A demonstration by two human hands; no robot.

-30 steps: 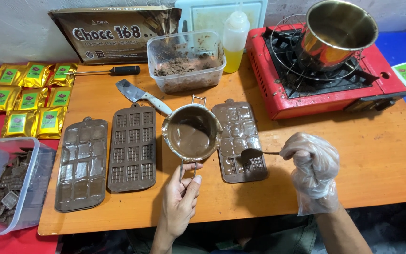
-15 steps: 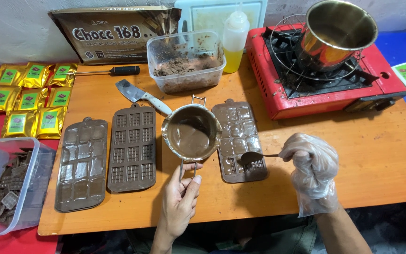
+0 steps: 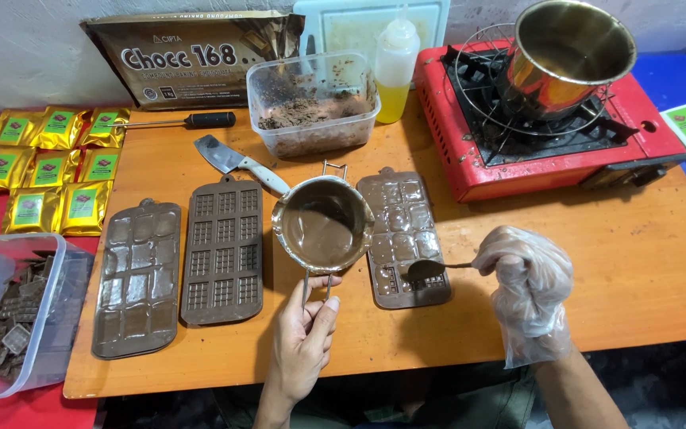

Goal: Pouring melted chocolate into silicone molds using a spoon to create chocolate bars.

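Hardly anything has shifted since a moment ago: the spoon [image 3: 426, 268] still hovers over the same near corner of the right-hand chocolate mould [image 3: 403, 238], perhaps a touch lower. The right hand [image 3: 527, 280], in a clear plastic glove, pinches the spoon's handle, its bowl dark with melted chocolate. The bare left hand [image 3: 305, 338] grips the wire handle of a small metal melting pot [image 3: 323, 226], held just above the wooden table [image 3: 637, 254] between two moulds, chocolate pooled inside. Left of it lie a filled mould [image 3: 223, 250] and another mould [image 3: 136, 278]. Beyond are a cleaver [image 3: 240, 163], a plastic tub of chopped chocolate [image 3: 311, 103], a squeeze bottle [image 3: 396, 67], and a red gas stove [image 3: 549, 143] bearing a steel saucepan [image 3: 569, 56].
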